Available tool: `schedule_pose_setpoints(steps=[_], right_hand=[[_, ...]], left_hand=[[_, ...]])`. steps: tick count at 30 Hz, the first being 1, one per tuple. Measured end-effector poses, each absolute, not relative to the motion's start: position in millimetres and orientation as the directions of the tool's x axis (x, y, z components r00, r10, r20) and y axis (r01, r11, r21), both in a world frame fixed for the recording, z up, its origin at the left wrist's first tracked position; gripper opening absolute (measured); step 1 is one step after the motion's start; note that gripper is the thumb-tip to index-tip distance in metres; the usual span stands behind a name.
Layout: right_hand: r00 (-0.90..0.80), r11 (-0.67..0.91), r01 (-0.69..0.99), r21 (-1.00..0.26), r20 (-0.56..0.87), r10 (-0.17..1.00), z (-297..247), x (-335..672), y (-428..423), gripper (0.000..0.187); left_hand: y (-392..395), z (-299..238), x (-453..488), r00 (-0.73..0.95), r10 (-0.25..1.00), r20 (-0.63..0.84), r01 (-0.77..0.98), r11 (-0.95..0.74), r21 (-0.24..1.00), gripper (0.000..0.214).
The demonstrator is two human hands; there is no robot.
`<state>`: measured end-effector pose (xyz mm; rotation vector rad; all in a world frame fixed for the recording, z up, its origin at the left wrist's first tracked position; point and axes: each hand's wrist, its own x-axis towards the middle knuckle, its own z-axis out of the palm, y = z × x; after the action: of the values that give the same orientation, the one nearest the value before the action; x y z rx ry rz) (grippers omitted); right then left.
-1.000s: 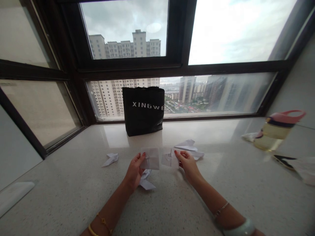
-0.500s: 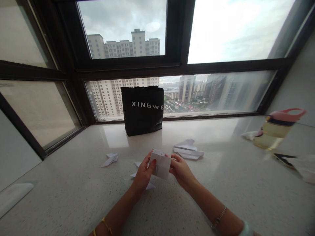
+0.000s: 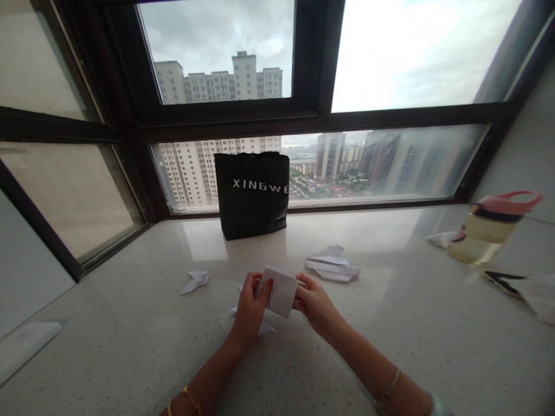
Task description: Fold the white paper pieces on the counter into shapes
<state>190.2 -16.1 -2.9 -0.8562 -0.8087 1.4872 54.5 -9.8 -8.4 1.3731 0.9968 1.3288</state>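
Observation:
A small folded sheet of white paper (image 3: 281, 293) is held up over the counter between both hands. My left hand (image 3: 251, 303) pinches its left side, thumb on the near face and fingers behind. At the right edge my right hand (image 3: 316, 303) grips the paper, its fingertips partly hidden behind it. Under and behind my left hand lies a folded paper piece (image 3: 265, 328), mostly covered. Another folded paper shape (image 3: 196, 281) rests to the left. Paper planes (image 3: 333, 264) lie together beyond my right hand.
A black bag (image 3: 254, 196) with white lettering stands against the window. At the right are a bottle with a pink lid (image 3: 488, 231), a dark flat object (image 3: 503, 283) and a crumpled whitish wrapper (image 3: 540, 294). A white object (image 3: 28, 346) lies at the left edge of the speckled counter (image 3: 130, 346).
The folded paper has tilted and shifted slightly left in my hands. My left thumb has moved a little, and my right fingers have shifted along the paper's right edge.

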Motion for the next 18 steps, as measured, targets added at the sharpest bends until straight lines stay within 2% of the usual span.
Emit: schedule_pose_setpoints(steps=[6, 11, 18], right_hand=[[-0.097, -0.070, -0.497, -0.865, -0.025, 0.995, -0.1, 187.7, -17.7, 0.034], [-0.130, -0.007, -0.352, -0.936, 0.041, 0.991, 0.3, 188.2, -16.4, 0.036], [-0.107, 0.034, -0.296, -0.955, 0.068, 0.992, -3.2, 195.5, -13.0, 0.034]], left_hand=[[-8.3, -8.6, 53.7, -0.007, 0.972, 0.233, -0.075, -0.233, 0.970, 0.033], [-9.3, -6.5, 52.9, -0.026, 0.973, 0.229, -0.097, -0.231, 0.968, 0.035], [-10.2, -3.1, 53.2, 0.020, 0.981, 0.193, -0.173, -0.187, 0.967, 0.065]])
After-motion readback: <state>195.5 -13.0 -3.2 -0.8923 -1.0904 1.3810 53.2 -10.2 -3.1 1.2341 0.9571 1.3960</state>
